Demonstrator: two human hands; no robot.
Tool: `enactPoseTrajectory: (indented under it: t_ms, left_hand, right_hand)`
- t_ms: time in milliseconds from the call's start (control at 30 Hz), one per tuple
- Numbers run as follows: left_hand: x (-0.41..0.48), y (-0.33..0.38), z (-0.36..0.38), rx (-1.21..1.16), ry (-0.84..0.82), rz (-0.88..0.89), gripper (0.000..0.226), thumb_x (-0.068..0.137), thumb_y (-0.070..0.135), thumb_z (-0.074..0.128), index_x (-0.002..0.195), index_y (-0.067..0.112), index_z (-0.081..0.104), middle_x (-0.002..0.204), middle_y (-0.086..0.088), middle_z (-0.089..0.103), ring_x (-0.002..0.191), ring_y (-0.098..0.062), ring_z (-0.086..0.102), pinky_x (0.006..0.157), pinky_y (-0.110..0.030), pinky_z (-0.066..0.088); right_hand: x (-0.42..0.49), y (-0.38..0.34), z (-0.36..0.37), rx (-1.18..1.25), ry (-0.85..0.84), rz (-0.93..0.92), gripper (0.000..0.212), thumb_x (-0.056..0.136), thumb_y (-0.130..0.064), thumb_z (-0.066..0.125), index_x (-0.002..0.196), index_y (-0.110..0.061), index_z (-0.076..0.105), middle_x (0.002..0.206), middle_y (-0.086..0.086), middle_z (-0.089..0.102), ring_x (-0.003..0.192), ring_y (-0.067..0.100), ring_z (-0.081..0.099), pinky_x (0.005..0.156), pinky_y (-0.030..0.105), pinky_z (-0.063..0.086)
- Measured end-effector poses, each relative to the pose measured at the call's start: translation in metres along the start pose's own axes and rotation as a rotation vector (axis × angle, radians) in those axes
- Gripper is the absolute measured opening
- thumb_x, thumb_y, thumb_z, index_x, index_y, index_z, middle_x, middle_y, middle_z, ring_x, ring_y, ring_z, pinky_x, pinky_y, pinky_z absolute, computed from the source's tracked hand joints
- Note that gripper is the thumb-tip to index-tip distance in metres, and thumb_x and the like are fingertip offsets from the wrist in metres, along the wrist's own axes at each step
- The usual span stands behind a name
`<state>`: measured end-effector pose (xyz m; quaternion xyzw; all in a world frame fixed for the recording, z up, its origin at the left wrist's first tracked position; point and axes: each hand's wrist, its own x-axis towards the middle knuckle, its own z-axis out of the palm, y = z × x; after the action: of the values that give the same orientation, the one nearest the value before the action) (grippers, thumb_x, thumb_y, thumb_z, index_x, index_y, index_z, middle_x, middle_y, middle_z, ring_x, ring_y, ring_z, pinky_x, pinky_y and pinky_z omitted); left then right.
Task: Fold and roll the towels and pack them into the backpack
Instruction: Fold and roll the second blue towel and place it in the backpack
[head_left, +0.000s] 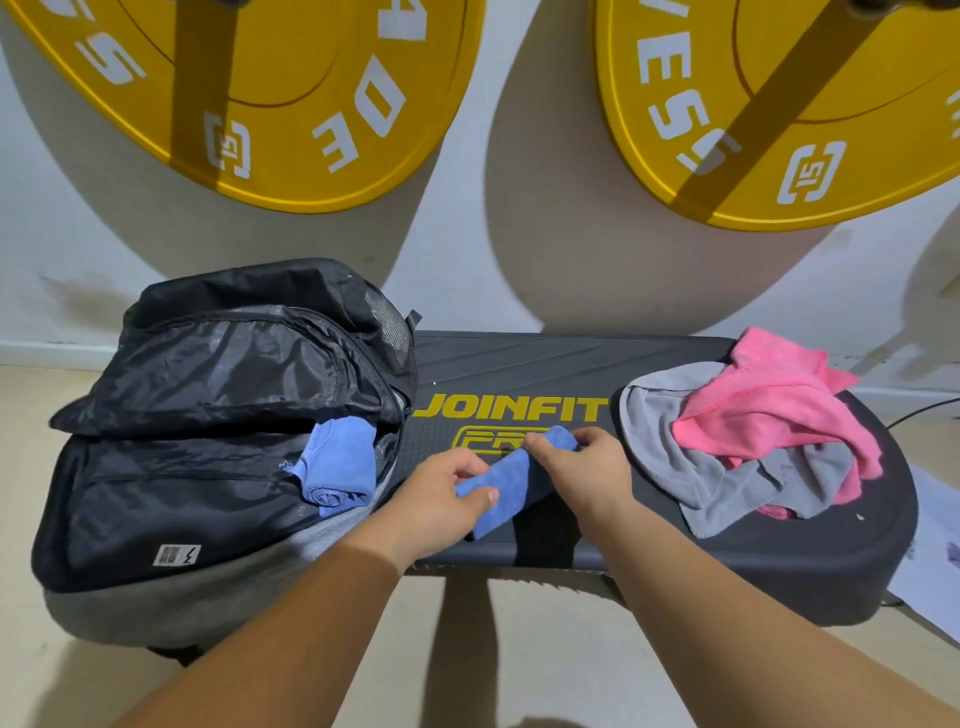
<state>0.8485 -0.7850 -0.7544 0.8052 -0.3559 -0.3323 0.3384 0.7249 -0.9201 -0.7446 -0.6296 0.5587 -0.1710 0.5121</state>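
Observation:
A folded blue towel (506, 480) lies as a narrow strip on the black step platform (753, 566). My left hand (441, 499) pinches its near end between thumb and fingers. My right hand (582, 467) grips its far end. A black and grey backpack (208, 441) lies open at the left of the platform, with a rolled blue towel (337, 467) sitting in its opening. A loose pink towel (769, 405) lies crumpled on top of a loose grey towel (691, 467) at the platform's right end.
Two yellow weight plates (291, 104) (779, 119) hang on the white wall behind the platform. Beige floor lies in front and to the left. White paper (930, 571) and a dark cable (919, 410) lie at the right edge.

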Motion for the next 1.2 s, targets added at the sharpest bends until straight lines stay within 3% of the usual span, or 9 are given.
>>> enactPoseTrajectory:
  t_ms: [133, 267, 433, 500, 667, 800, 900, 1067, 1200]
  left_hand:
    - [-0.013, 0.005, 0.003, 0.005, -0.004, 0.002, 0.029, 0.08, 0.022, 0.075, 0.099, 0.031, 0.056, 0.086, 0.002, 0.059, 0.068, -0.011, 0.052, 0.068, -0.031, 0.055]
    - [-0.024, 0.027, -0.008, 0.047, -0.058, -0.046, 0.091, 0.064, 0.026, 0.077, 0.144, 0.042, 0.035, 0.079, 0.004, 0.058, 0.068, -0.011, 0.058, 0.063, -0.031, 0.051]
    - [-0.042, 0.061, -0.029, 0.113, -0.033, 0.069, 0.069, 0.055, 0.056, 0.084, 0.117, 0.043, 0.056, 0.114, 0.014, 0.047, 0.112, -0.009, 0.05, 0.093, -0.028, 0.047]
    - [-0.053, 0.075, -0.041, 0.049, -0.027, 0.087, 0.065, 0.06, 0.048, 0.088, 0.115, 0.034, 0.056, 0.115, 0.016, 0.053, 0.109, -0.005, 0.056, 0.086, -0.021, 0.048]
    - [-0.078, 0.092, -0.073, -0.132, 0.036, 0.056, 0.054, 0.06, 0.032, 0.093, 0.096, 0.025, 0.053, 0.088, 0.013, 0.062, 0.076, -0.002, 0.061, 0.066, -0.02, 0.045]
    - [-0.088, 0.087, -0.101, -0.151, 0.113, 0.047, 0.06, 0.055, 0.034, 0.094, 0.098, 0.024, 0.054, 0.085, 0.009, 0.062, 0.072, -0.007, 0.061, 0.065, -0.026, 0.049]
    - [-0.094, 0.078, -0.124, -0.213, 0.037, 0.053, 0.057, 0.064, 0.03, 0.09, 0.11, 0.028, 0.057, 0.101, 0.004, 0.075, 0.09, -0.013, 0.074, 0.087, -0.039, 0.06]
    - [-0.098, 0.06, -0.164, -0.144, -0.103, 0.057, 0.051, 0.088, 0.02, 0.069, 0.131, 0.044, 0.058, 0.115, 0.019, 0.071, 0.103, 0.0, 0.067, 0.096, -0.023, 0.052]
    - [-0.093, 0.014, -0.194, -0.18, 0.017, 0.005, 0.052, 0.084, 0.027, 0.077, 0.13, 0.045, 0.062, 0.117, 0.021, 0.071, 0.107, 0.002, 0.067, 0.098, -0.024, 0.05]
  right_hand:
    - [-0.008, -0.008, -0.008, 0.27, -0.047, 0.021, 0.043, 0.076, -0.02, 0.086, 0.105, -0.006, 0.057, 0.092, 0.007, 0.065, 0.078, 0.016, 0.06, 0.065, 0.029, 0.049]
    - [-0.023, -0.026, -0.02, 0.333, -0.175, -0.097, 0.044, 0.066, -0.012, 0.091, 0.096, -0.013, 0.058, 0.097, 0.01, 0.065, 0.082, 0.018, 0.065, 0.071, 0.032, 0.054]
    - [-0.047, -0.058, -0.035, 0.393, -0.317, -0.219, 0.042, 0.066, -0.007, 0.09, 0.088, -0.019, 0.056, 0.088, 0.003, 0.062, 0.076, 0.016, 0.063, 0.065, 0.028, 0.051]
    - [-0.058, -0.073, -0.039, 0.394, -0.33, -0.26, 0.043, 0.065, -0.009, 0.091, 0.089, -0.019, 0.056, 0.086, 0.001, 0.061, 0.075, 0.016, 0.063, 0.065, 0.029, 0.052]
    - [-0.085, -0.113, -0.04, 0.426, -0.418, -0.355, 0.044, 0.066, -0.003, 0.089, 0.086, -0.018, 0.053, 0.073, -0.003, 0.057, 0.072, 0.019, 0.06, 0.063, 0.031, 0.051]
    - [-0.102, -0.136, -0.026, 0.335, -0.301, -0.427, 0.042, 0.069, -0.008, 0.09, 0.09, -0.015, 0.054, 0.08, 0.0, 0.055, 0.066, 0.011, 0.055, 0.055, 0.018, 0.047]
    - [-0.108, -0.144, -0.001, 0.322, -0.212, -0.392, 0.043, 0.07, -0.016, 0.09, 0.092, -0.015, 0.054, 0.083, 0.0, 0.055, 0.069, 0.012, 0.054, 0.055, 0.018, 0.047]
    - [-0.105, -0.155, 0.052, 0.254, -0.181, -0.331, 0.047, 0.07, -0.027, 0.089, 0.097, -0.011, 0.054, 0.08, 0.0, 0.058, 0.065, 0.016, 0.053, 0.058, 0.031, 0.047]
    - [-0.1, -0.159, 0.102, 0.261, -0.188, -0.355, 0.042, 0.078, -0.042, 0.082, 0.097, -0.015, 0.057, 0.087, -0.006, 0.063, 0.074, 0.014, 0.058, 0.069, 0.032, 0.05]
